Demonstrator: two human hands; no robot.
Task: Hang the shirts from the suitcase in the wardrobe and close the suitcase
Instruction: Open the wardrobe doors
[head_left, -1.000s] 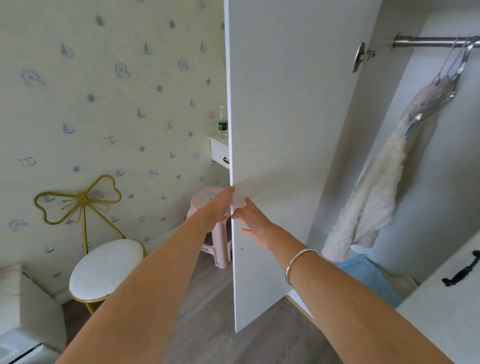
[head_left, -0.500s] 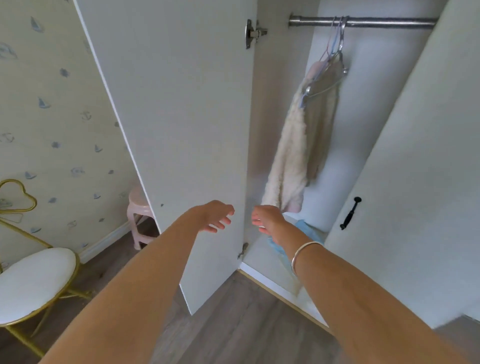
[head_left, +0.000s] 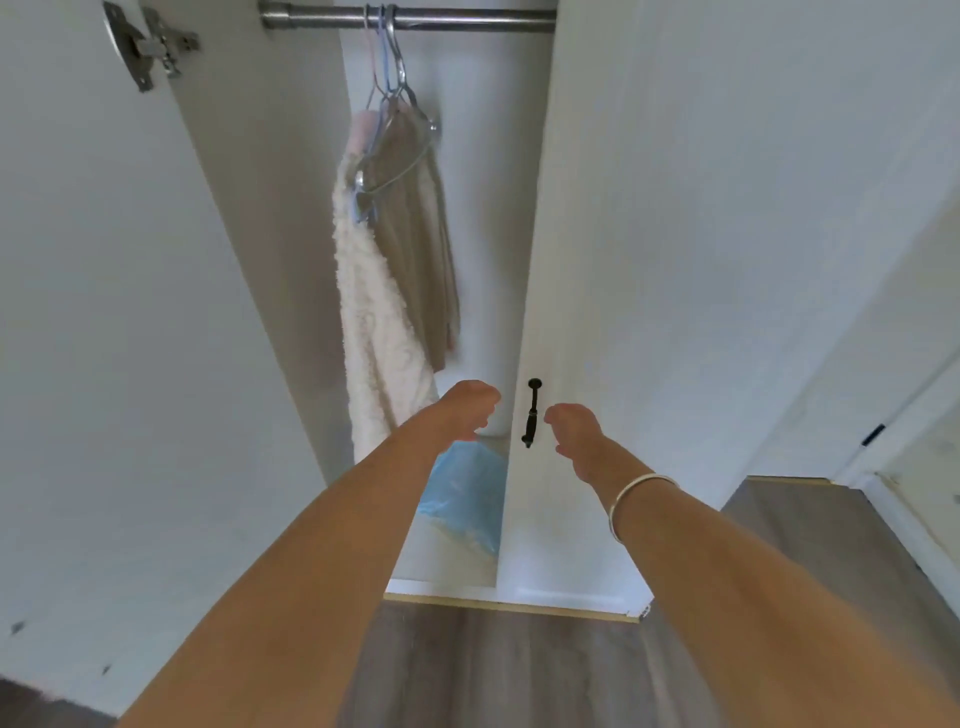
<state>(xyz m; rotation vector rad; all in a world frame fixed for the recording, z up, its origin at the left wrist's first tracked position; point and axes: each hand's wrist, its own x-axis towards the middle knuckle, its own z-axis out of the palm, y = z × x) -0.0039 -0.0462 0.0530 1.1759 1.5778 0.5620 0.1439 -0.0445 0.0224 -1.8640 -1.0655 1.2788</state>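
Observation:
The white wardrobe stands with its left door (head_left: 119, 322) swung wide and its right door (head_left: 675, 260) only partly open. Inside, a metal rail (head_left: 467, 15) carries several empty wire hangers (head_left: 395, 104), a fluffy cream garment (head_left: 374, 322) and a beige one (head_left: 421, 249). My left hand (head_left: 467, 408) hovers in the gap just left of the right door's black handle (head_left: 532, 413), fingers loosely curled, holding nothing. My right hand (head_left: 574, 428) floats just right of that handle, also empty and not touching it. The suitcase and shirts are out of view.
A crumpled blue plastic bag (head_left: 462, 493) lies on the wardrobe floor (head_left: 447, 564). Grey wood flooring (head_left: 498, 670) runs below the wardrobe's front edge. Another white door or panel (head_left: 914, 415) stands at the far right.
The view has swung right, from the left door's edge to the right door. Both hands let go of the left door and moved over beside the right door's black handle.

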